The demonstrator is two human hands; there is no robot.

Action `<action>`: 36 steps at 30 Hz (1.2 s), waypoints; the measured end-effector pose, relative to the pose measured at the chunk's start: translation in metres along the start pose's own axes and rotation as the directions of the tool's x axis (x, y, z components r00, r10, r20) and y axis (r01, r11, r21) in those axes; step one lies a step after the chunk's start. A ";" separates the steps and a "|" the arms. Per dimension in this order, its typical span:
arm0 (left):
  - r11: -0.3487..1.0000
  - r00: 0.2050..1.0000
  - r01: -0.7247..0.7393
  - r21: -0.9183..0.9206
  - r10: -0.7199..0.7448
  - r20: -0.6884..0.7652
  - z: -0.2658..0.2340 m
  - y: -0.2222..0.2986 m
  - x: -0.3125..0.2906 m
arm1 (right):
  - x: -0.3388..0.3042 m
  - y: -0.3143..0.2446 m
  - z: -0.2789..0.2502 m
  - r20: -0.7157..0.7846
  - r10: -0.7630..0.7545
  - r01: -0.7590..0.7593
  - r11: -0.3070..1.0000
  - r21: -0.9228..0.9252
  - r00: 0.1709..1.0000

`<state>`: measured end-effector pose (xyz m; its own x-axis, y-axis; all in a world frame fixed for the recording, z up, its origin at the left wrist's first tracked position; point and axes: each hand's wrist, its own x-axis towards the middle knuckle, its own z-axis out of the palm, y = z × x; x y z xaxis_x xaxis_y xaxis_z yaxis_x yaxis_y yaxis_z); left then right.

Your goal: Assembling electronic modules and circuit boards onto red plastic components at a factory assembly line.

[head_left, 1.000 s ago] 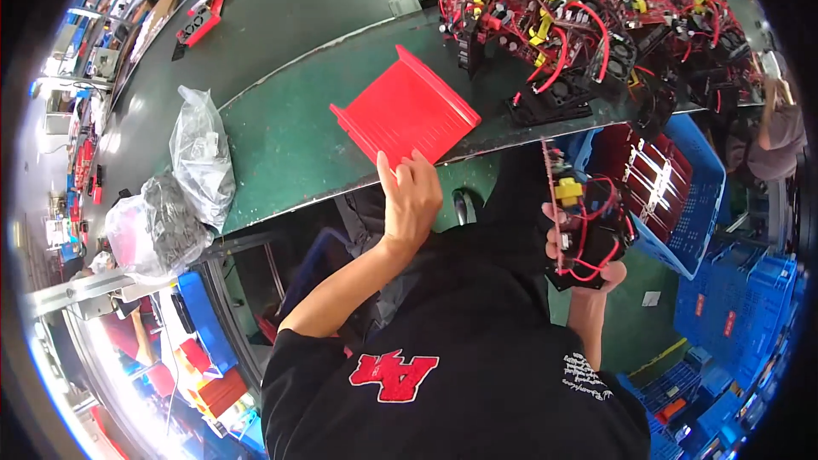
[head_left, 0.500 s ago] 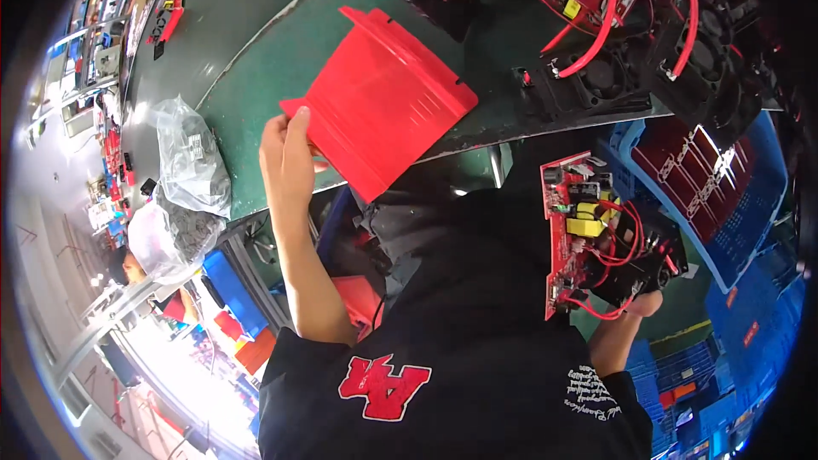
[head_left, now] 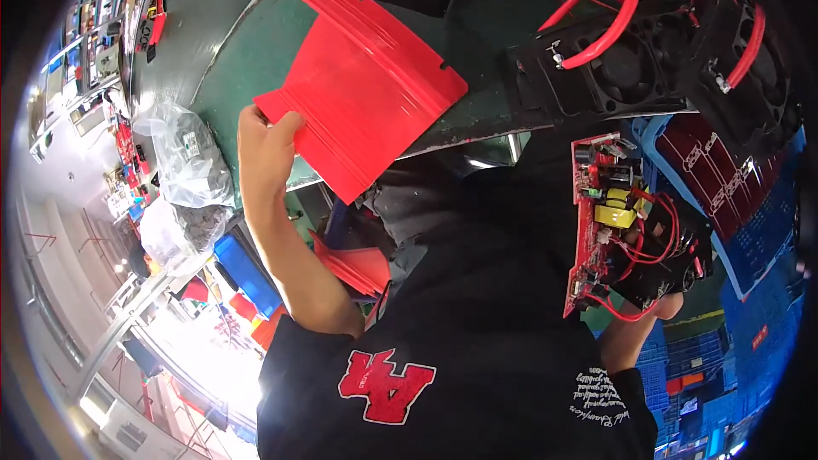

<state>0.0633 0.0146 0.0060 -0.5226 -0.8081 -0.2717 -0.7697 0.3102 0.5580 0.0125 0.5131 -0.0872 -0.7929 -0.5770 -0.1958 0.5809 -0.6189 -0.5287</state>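
My left hand (head_left: 271, 149) pinches the near-left edge of a folded red sheet (head_left: 362, 89), thumb on top. The sheet has raised crease lines and a notched far edge, and it lies tilted over the green bench's front edge. Off to the right, my right hand (head_left: 656, 307) grips a red circuit board assembly (head_left: 596, 221) from below, clear of the bench. Yellow-wrapped transformers, thin red wires and a black fan-like part show on it. Most of my right fingers are hidden beneath the assembly.
More assemblies with black fans (head_left: 626, 72) and thick red cables crowd the bench's right end. A blue crate (head_left: 733, 247) with dark red boards stands below them. Clear plastic bags (head_left: 189, 166) sit at the bench's left edge. Red sheets (head_left: 362, 268) lie below the bench beside my left arm.
My left hand has shifted slightly left and down with the red sheet, whose tilt has changed. My right hand and the circuit board assembly have moved a little to the right.
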 end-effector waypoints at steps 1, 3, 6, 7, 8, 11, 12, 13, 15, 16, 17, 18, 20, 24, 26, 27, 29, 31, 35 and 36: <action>0.999 0.997 0.031 -0.020 -0.030 0.070 0.000 0.004 -0.001 | 0.001 0.000 0.000 0.002 0.001 -0.001 1.000 -0.001 1.000; 1.000 0.986 -0.007 -0.019 0.010 0.165 -0.002 0.004 0.004 | 0.003 0.001 0.002 0.007 0.003 -0.003 1.000 -0.003 1.000; 0.999 0.983 0.024 -0.027 -0.018 0.181 0.001 0.005 0.002 | 0.013 0.001 0.006 0.016 0.008 -0.008 1.000 -0.007 1.000; 0.995 0.991 0.091 -0.036 -0.086 0.103 0.003 0.007 -0.001 | 0.017 0.001 0.010 0.011 0.010 -0.010 1.000 -0.004 1.000; 0.995 0.990 0.093 -0.031 -0.089 0.106 0.005 0.011 -0.003 | 0.024 0.002 0.015 0.002 -0.036 0.036 0.999 0.026 0.999; 0.978 0.981 0.190 -0.083 -0.185 0.064 0.007 0.023 -0.004 | 0.024 0.003 0.011 -0.014 -0.075 0.075 0.997 0.030 0.997; 0.977 0.979 0.196 -0.084 -0.191 0.067 0.006 0.024 -0.004 | 0.028 0.004 0.007 -0.017 -0.071 0.071 0.997 0.033 0.997; 0.976 0.978 0.202 -0.085 -0.197 0.071 0.006 0.025 -0.004 | 0.035 0.007 0.005 -0.020 -0.068 0.068 0.997 0.035 0.998; 0.963 0.968 0.225 -0.150 -0.204 0.144 0.003 0.026 0.004 | 0.030 0.003 0.003 -0.024 -0.061 0.062 0.997 0.038 0.998; 0.944 0.954 0.252 -0.214 -0.205 0.217 0.001 0.027 0.007 | 0.026 0.004 0.001 -0.026 -0.058 0.059 0.998 0.038 0.998; 0.944 0.954 0.251 -0.214 -0.205 0.217 0.003 0.029 0.006 | 0.027 0.004 -0.003 -0.027 -0.055 0.056 0.998 0.038 0.998; 0.945 0.959 0.260 -0.200 -0.228 0.167 0.007 0.032 0.004 | 0.024 0.004 -0.003 -0.032 -0.055 0.056 0.998 0.037 0.998; 0.945 0.961 0.268 -0.185 -0.249 0.119 0.005 0.027 0.007 | 0.014 0.002 -0.005 -0.042 -0.053 0.054 0.998 0.034 0.998; 0.969 0.957 0.228 -0.099 -0.204 0.206 0.001 0.021 0.008 | 0.016 0.005 -0.004 -0.055 -0.049 0.051 0.998 0.023 0.997; 0.966 0.958 0.230 -0.117 -0.204 0.202 0.004 0.024 0.007 | 0.014 0.004 -0.010 -0.062 -0.044 0.045 0.999 0.014 0.997; 0.963 0.957 0.243 -0.117 -0.218 0.193 0.005 0.024 0.009 | 0.013 0.005 -0.008 -0.063 -0.042 0.043 0.999 0.013 0.997; 0.960 0.955 0.254 -0.116 -0.230 0.185 0.005 0.024 0.012 | 0.023 0.008 -0.011 -0.066 -0.039 0.040 0.999 0.013 0.997; 0.974 0.958 0.206 -0.095 -0.182 0.221 0.003 0.017 0.013 | 0.012 0.010 -0.005 -0.071 -0.032 0.033 0.999 0.017 0.997; 0.988 0.979 0.107 -0.115 -0.085 0.183 0.005 0.016 0.012 | 0.003 0.013 -0.006 -0.084 -0.023 0.026 0.999 0.029 0.996; 0.978 0.978 0.147 -0.147 -0.121 0.170 0.006 0.023 0.009 | 0.014 0.018 -0.006 -0.088 -0.021 0.024 0.999 0.029 0.996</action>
<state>0.0386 0.0176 0.0114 -0.4801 -0.7426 -0.4670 -0.7759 0.1111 0.6210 0.0111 0.4971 -0.1041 -0.8183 -0.5144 -0.2564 0.5667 -0.6477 -0.5093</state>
